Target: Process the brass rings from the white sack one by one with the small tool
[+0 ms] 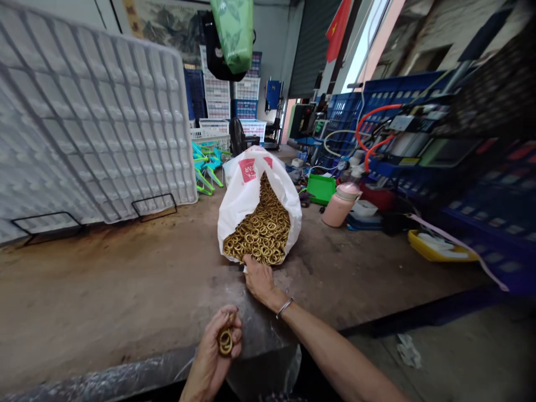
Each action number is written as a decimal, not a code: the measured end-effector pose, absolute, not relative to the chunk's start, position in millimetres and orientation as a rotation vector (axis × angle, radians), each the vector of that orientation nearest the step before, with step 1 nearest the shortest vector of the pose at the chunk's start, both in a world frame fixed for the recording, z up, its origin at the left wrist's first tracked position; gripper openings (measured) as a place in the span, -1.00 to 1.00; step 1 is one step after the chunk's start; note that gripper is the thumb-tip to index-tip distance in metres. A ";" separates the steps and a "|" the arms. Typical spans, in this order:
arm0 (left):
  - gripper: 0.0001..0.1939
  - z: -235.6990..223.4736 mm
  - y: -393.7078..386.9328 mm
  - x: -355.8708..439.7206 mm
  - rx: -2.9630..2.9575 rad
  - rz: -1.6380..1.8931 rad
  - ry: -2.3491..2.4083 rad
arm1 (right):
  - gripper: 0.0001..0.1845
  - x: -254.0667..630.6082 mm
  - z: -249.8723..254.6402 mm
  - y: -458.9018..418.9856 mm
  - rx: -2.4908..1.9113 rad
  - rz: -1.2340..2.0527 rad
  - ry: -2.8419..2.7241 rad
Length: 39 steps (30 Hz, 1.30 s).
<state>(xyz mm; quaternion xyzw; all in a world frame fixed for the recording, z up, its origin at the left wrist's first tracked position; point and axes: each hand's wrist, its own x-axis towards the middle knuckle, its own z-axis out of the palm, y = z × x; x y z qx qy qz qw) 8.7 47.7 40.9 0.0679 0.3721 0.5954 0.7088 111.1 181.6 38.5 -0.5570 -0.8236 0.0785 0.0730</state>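
A white plastic bag (234,206) with red print lies on its side on the worktable (167,268), its mouth toward me. Inside it is a heap of brass-coloured rings (266,229). At the lower lip of the bag is my right hand (259,282), a bracelet on its wrist. Its fingers are closed at the lip, with a bit of white between them, and the fingertips are partly hidden. Nearer the table's front edge, my left hand (220,340) is curled palm up around several brass rings (225,341).
White moulded trays (125,123) stand on wire supports along the left. To the right are a pink bottle (339,205), a green tray (321,188) and a yellow dish (439,248). Behind the bag stand blue-green plastic stands (207,164). A green bag (234,33) hangs overhead.
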 end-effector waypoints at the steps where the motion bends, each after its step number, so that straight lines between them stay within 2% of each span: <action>1: -0.71 40.4 48.4 7.7 0.113 1.320 0.815 | -0.72 111.0 37.4 182.2 -1.662 0.237 -2.461; 9: -0.70 42.7 55.0 5.5 0.130 1.356 0.856 | -0.74 121.3 40.8 171.1 -1.460 0.387 -2.371; 16: -0.64 44.9 55.0 5.2 0.776 1.430 1.364 | -0.85 127.6 54.1 139.7 -1.223 1.286 -1.962; 21: -0.77 49.8 45.9 3.8 1.224 1.438 1.425 | -0.87 130.2 64.5 115.8 -1.236 1.709 -1.774; 25: -0.83 58.6 35.9 3.9 1.279 1.432 1.386 | -0.92 128.5 67.5 104.8 -1.192 1.936 -1.611; 28: -0.84 61.9 31.9 2.3 1.287 1.435 1.437 | -0.83 127.2 67.9 100.7 -1.179 1.876 -1.636; 33: -0.82 58.3 32.4 1.4 1.254 1.442 1.492 | -0.68 127.8 68.5 99.3 -1.144 1.439 -1.945; 39: -0.67 49.3 35.9 5.9 0.870 1.202 1.298 | -0.74 128.2 63.5 104.3 -1.198 1.320 -1.968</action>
